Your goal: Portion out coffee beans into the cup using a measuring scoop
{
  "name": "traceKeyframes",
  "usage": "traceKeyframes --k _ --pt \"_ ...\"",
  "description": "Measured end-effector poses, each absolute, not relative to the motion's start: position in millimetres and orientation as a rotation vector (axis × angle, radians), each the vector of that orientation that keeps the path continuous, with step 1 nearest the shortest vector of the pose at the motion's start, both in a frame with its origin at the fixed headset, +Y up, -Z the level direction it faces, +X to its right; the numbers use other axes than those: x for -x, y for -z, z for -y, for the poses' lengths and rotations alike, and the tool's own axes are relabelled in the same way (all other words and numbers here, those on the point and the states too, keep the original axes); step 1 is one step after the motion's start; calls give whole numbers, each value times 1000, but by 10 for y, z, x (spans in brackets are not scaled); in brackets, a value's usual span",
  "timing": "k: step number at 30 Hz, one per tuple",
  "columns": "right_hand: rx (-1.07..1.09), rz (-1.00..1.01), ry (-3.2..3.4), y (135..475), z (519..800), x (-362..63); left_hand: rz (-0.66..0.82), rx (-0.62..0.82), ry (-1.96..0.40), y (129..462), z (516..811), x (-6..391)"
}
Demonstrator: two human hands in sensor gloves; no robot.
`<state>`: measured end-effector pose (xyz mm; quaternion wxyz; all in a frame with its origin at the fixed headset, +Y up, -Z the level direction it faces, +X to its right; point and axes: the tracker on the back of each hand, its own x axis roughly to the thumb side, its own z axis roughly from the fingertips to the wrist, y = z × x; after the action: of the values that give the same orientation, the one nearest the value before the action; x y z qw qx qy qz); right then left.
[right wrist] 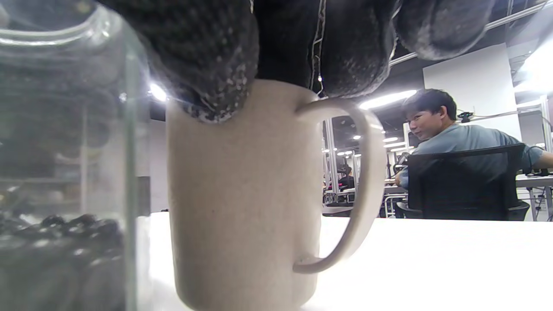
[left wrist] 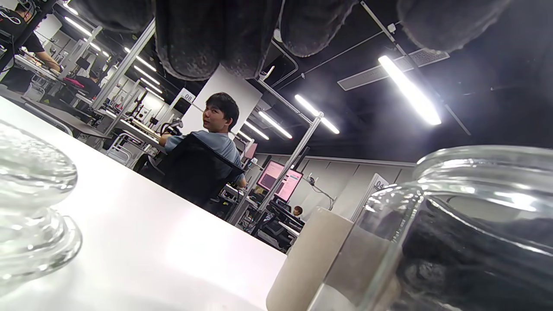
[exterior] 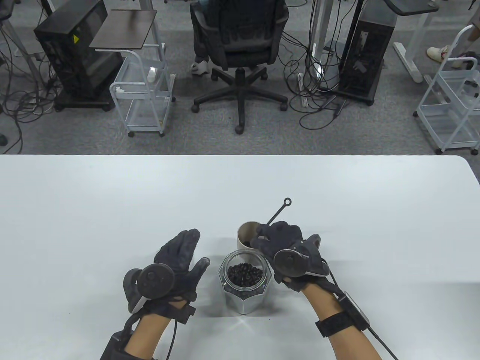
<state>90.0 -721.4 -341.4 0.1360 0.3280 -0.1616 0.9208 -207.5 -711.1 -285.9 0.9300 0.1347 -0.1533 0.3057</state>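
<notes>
A glass jar [exterior: 245, 279] of dark coffee beans stands open near the table's front. Just behind it is a beige cup [exterior: 245, 232] with a handle. My right hand [exterior: 268, 238] hovers over the cup's rim and grips a black measuring scoop [exterior: 279, 210]; its thin handle with a ring end sticks out to the far right, and its bowl is hidden under my fingers. My left hand [exterior: 191, 249] is held open just left of the jar, palm toward it. In the right wrist view the cup [right wrist: 242, 194] fills the middle with the jar [right wrist: 60, 172] to its left.
In the left wrist view a clear glass piece [left wrist: 30, 207], which looks like the jar's lid, lies on the white table [left wrist: 151, 242] near my left hand. An office chair [exterior: 240, 48] and wire carts [exterior: 144, 93] stand beyond the table's far edge.
</notes>
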Motion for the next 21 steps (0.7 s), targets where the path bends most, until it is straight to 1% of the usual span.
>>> traceKeyframes --k 13,18,21 --pt "-948 405 -2703 3411 7258 -871 320 -274 -624 2861 7132 2064" --pt "-910 429 -2705 3385 7213 -933 320 -277 -628 2858 7131 2069" --pt "-844 475 -2702 3357 7134 -1034 320 -278 -628 2857 7134 2067"
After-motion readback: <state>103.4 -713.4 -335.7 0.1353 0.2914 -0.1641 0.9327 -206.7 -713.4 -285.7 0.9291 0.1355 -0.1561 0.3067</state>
